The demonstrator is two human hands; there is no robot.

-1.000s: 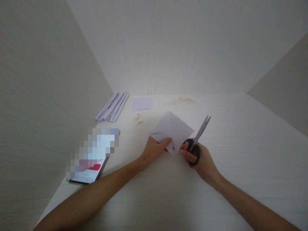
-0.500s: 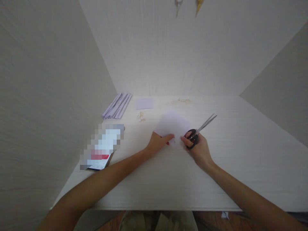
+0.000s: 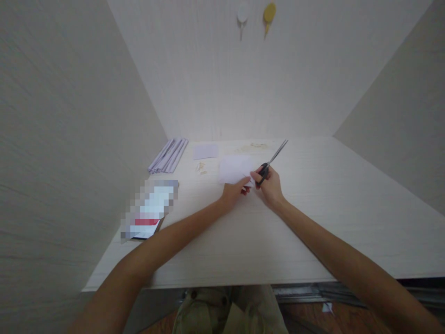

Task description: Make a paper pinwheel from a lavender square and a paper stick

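Nearest the camera, both forearms reach out over the front edge of the pale bench [image 3: 243,250], with a lap in khaki cloth showing below it. To the left lies a phone [image 3: 148,215], its screen blurred out, close to the side wall.

The left hand [image 3: 233,191] is closed on the near edge of a folded white paper [image 3: 232,169] that lies on the bench, thumb and fingers pinching it. Just beside it, almost touching, the right hand [image 3: 267,184] is closed around the black handles of a pair of scissors [image 3: 271,160], blades together and pointing up and away to the right.

The risk, as I judge it, sits in that tight spot — the two hands are so close that the scissor tips or the blade edges could nick the left fingers if the paper is fed in carelessly. The paper is thin and held only at one edge, so it could slip, unfold or tear crookedly under a cut.

Farther back lie small tan scraps [image 3: 200,168], a flat square sheet [image 3: 206,151], a bundle of folded paper strips [image 3: 168,156] by the left wall, and more pale scraps [image 3: 251,148]. On the back wall hang two small things [image 3: 255,16], one white, one yellow — too small to identify.
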